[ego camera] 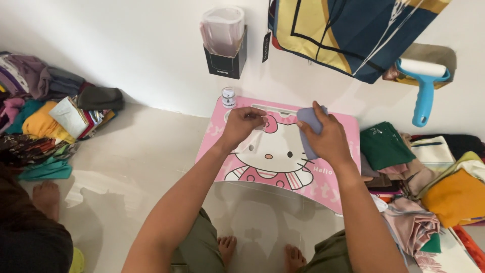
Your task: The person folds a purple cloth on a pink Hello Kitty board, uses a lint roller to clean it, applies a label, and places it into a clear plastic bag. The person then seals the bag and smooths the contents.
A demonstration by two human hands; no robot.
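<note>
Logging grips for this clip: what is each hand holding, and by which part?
Right hand grips a folded grey-blue cloth around its middle. Left hand pinches the top edge of a clear plastic bag.

The lap table sits at frame centre. 1 small jar stands at its upper left corner. Both hands are above the tabletop: left hand left of right hand, which holds a folded cloth. Cloth piles lie at left and right. A wall holder hangs above the jar.
</note>
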